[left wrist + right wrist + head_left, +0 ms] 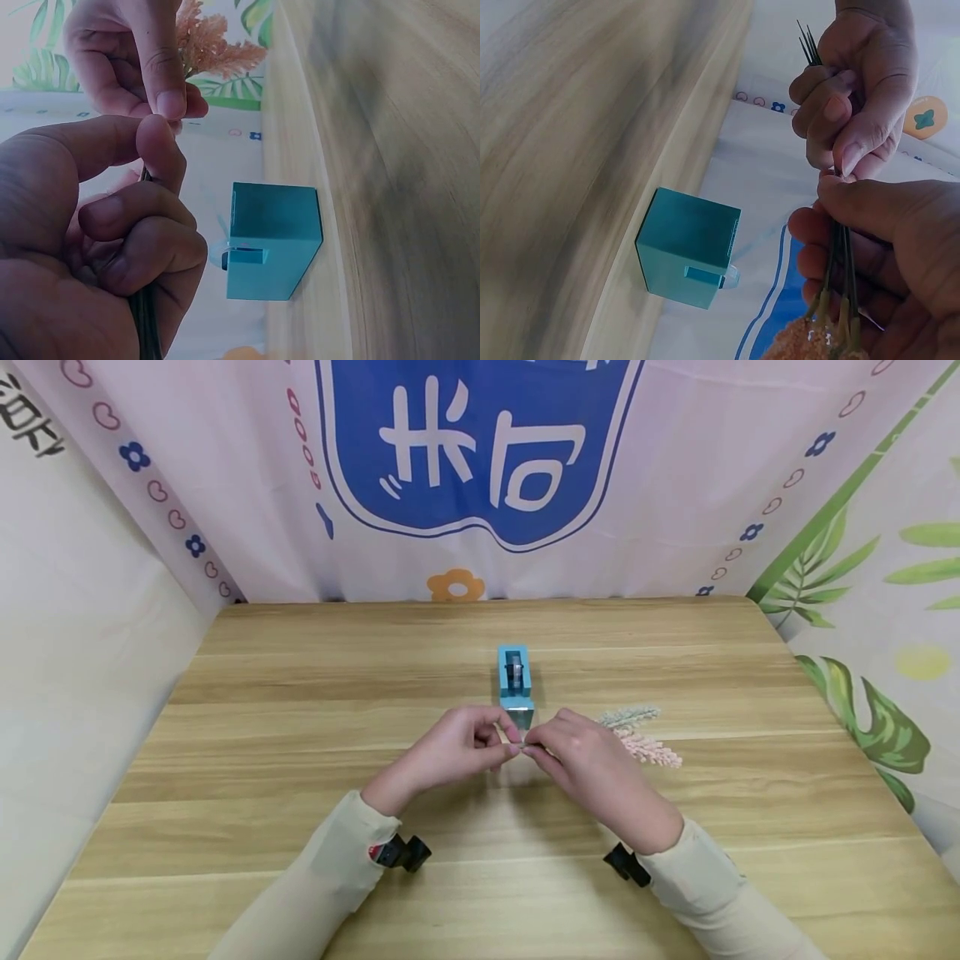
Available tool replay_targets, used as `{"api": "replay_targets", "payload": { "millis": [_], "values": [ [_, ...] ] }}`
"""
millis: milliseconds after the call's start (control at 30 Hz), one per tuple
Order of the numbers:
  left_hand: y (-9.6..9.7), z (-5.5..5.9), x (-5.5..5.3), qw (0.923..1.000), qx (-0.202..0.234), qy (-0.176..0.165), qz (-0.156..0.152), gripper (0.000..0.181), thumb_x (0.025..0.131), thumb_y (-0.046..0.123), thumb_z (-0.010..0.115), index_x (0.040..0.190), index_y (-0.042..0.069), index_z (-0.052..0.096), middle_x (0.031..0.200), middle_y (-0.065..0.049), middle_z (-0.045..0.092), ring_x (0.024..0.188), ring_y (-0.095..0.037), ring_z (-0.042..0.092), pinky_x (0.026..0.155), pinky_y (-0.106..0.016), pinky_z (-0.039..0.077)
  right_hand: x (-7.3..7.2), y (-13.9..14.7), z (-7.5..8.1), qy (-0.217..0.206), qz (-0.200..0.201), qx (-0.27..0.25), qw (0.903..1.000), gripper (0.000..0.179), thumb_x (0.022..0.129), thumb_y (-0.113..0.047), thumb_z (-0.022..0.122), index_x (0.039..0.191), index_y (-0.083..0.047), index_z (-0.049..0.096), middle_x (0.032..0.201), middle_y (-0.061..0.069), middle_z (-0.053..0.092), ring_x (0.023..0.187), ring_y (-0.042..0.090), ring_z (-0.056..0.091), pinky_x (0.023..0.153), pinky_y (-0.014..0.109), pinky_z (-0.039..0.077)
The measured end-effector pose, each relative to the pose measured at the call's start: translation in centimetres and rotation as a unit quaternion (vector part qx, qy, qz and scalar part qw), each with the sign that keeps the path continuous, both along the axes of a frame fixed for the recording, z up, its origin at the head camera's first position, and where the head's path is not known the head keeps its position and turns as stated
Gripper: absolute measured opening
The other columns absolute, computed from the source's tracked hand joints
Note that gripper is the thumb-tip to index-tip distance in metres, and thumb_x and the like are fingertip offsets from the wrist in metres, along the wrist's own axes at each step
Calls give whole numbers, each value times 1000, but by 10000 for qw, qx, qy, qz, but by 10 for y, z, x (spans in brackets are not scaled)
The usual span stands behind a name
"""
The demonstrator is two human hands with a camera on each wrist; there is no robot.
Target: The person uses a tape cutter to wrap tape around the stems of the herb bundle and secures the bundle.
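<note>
A: State of the left hand [468, 743]?
B: Grasping. In the right wrist view its fingers were curled round a bundle of thin dark green stems [845, 259], whose free ends stuck out past the far side of the fist.
A: And the right hand [588, 756]?
B: Also grasping. Thumb and fingers pinched the same bundle nearer the blossoms. The fingertips of both hands met, or very nearly met; what lay right between them was too small to tell.
A: Position of the flowers?
B: Held up above the wooden table [300, 693], stems running through both hands. In the head view the pink flower heads [651, 750] showed to the right of the right hand, with the pale green flower heads [632, 717] just beyond them.
A: Nearest object on the surface?
B: A blue tape dispenser [515, 692], standing upright just beyond the joined fingertips, apart from both hands. It carried a clear roll [514, 670].
A: Surroundings?
B: A pale sleeve covered each forearm, and a small black camera [401, 853] sat at the left wrist, a second camera [627, 865] at the right. Behind the table hung a whitish curtain [247, 510] bearing a blue emblem [480, 497] with white characters.
</note>
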State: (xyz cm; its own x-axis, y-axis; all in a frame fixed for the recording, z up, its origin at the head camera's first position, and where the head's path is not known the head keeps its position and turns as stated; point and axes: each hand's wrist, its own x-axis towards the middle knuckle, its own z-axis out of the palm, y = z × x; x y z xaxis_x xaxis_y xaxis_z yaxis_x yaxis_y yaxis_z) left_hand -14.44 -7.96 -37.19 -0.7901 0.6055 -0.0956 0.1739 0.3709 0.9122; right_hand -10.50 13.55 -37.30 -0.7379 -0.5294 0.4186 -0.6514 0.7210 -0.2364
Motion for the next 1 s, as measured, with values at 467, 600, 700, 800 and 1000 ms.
{"api": "replay_targets", "payload": {
  "millis": [467,600,700,800,1000],
  "values": [
    [-5,6,-2,9990,-410,157,-125,18,104,16,65,102,2,75,76,-3,68,63,-12,51,58,-21,41,-3,2,-3,283,141,137,9994,4,98,-16,74,97,-15,77,87,-7,74,81,9,60,71,24,52],
    [-6,6,-4,9986,-460,192,-175,20,105,17,63,101,2,76,77,-3,68,60,-11,45,55,-21,37,-4,1,-5,323,130,227,9991,3,97,-17,75,98,-15,78,88,-7,75,81,9,61,73,24,53],
    [-6,5,-4,9985,-456,210,-214,19,105,15,64,100,2,76,76,-2,68,60,-11,43,55,-21,35,-4,1,-5,321,110,233,9992,2,96,-17,77,97,-16,77,88,-8,76,81,9,62,74,25,54],
    [-6,3,-4,9984,-439,256,-246,18,104,14,65,99,1,76,75,-1,67,60,-10,43,55,-20,35,-3,1,-4,297,62,229,9993,4,94,-18,79,96,-15,76,87,-8,77,80,9,65,75,27,55],
    [-5,1,-4,9982,-373,367,-287,17,102,14,67,97,-1,74,75,-4,68,64,-9,51,59,-22,41,-1,3,1,282,-66,436,9986,7,94,-20,80,95,-14,75,85,-6,77,79,11,70,81,33,57]
  ]
}}
